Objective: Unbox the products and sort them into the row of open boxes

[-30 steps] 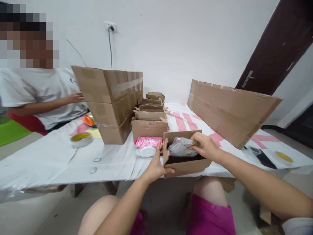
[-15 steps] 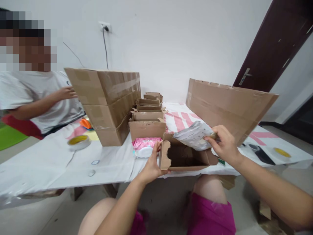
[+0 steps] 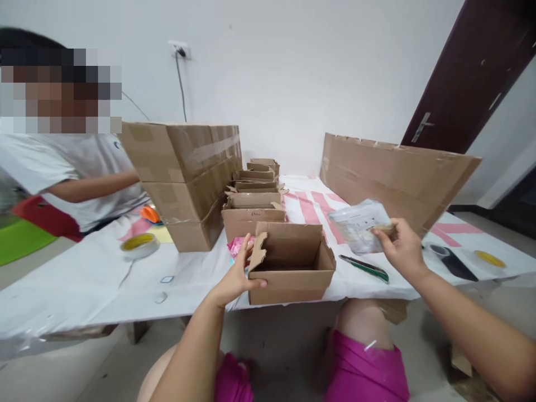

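My left hand [image 3: 240, 279] grips the left side of an open cardboard box [image 3: 293, 287] at the table's front edge, thumb in front and fingers behind the torn flap. The box's inside looks bare where I can see it. Held out to the right of it, a clear plastic bag [image 3: 355, 226] with a printed paper in it is pinched in my right hand [image 3: 400, 245]. On the cloth below the bag lies a green utility knife [image 3: 366, 268]. A pink wipes pack [image 3: 238, 247] shows partly behind my left hand, mostly hidden by the hand and the box.
Several open boxes [image 3: 253, 220] run in a row toward the wall. Stacked taped boxes [image 3: 184, 195] stand left, with a tape roll [image 3: 139, 245] beside them. A large cardboard panel [image 3: 389, 173] stands right. Another person [image 3: 84, 184] sits behind the stack.
The box has moved left and sits more upright, covering most of the wipes pack. My right hand has drawn the plastic bag right, away from the box opening. The knife is now uncovered.
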A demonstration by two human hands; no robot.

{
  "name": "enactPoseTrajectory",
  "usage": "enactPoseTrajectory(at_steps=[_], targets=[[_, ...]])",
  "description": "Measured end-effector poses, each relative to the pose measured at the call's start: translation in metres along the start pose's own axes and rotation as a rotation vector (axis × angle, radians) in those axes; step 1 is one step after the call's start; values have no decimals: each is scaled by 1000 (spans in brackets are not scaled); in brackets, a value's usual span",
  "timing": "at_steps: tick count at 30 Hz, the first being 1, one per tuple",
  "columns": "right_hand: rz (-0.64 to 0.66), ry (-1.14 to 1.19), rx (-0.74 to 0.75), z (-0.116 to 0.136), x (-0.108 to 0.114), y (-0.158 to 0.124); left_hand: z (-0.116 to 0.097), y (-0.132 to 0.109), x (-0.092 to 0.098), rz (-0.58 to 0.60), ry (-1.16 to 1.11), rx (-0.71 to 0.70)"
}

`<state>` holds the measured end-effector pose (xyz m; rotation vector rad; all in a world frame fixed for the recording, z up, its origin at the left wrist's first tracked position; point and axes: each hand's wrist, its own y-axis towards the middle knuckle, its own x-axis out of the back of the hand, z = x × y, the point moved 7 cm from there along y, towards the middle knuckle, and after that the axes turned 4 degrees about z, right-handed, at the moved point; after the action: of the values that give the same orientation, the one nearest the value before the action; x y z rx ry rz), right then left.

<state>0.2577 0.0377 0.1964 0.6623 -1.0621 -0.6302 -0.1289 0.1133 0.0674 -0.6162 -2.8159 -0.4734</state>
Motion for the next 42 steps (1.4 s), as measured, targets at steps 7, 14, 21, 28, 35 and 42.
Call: enactPoseTrajectory(at_steps=[7, 14, 21, 28, 35, 42], targets=[[383, -161, -71, -35, -63, -32, 4, -2, -5, 50, 107, 25], [737, -149, 161, -17, -92, -69, -1, -7, -7, 47, 89, -19], [706, 8, -71, -64, -72, -78, -3, -15, -5, 44, 29, -65], [651, 244, -162, -89, -73, -91, -11, -11, 16, -197, -41, -75], [354, 281, -230, -87, -39, -13, -99, 7, 35, -418, -31, -213], [314, 521, -8, 5, -18, 39, -152, 65, -38, -80, 248, -233]])
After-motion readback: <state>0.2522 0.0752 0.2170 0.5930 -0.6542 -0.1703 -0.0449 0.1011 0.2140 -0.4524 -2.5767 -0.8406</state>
